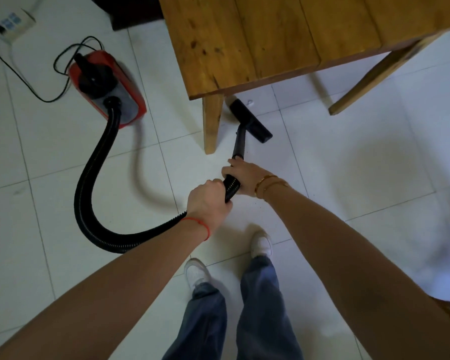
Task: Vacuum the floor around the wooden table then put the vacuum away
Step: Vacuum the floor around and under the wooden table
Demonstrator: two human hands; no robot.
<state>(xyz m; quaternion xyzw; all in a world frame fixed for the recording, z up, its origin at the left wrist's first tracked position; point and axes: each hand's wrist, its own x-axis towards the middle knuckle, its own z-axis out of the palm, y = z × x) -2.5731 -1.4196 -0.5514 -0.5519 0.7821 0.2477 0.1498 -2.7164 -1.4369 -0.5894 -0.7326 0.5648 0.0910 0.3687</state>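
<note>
A red and grey canister vacuum [107,84] stands on the white tiled floor at the left. Its ribbed black hose [94,178] curves down and round to my hands. My left hand [208,203] is shut on the hose end. Just ahead of it, my right hand [244,175] is shut on the hose where it meets the black wand [239,144]. The flat black nozzle [252,122] lies on the floor just under the front edge of the wooden table [244,42], right beside its near leg [212,123].
A black power cord [18,74] runs from the vacuum to a white power strip [13,24] at the far left. A second table leg [369,79] slants at the right. A dark piece of furniture [130,14] stands behind the vacuum. My white shoes are below.
</note>
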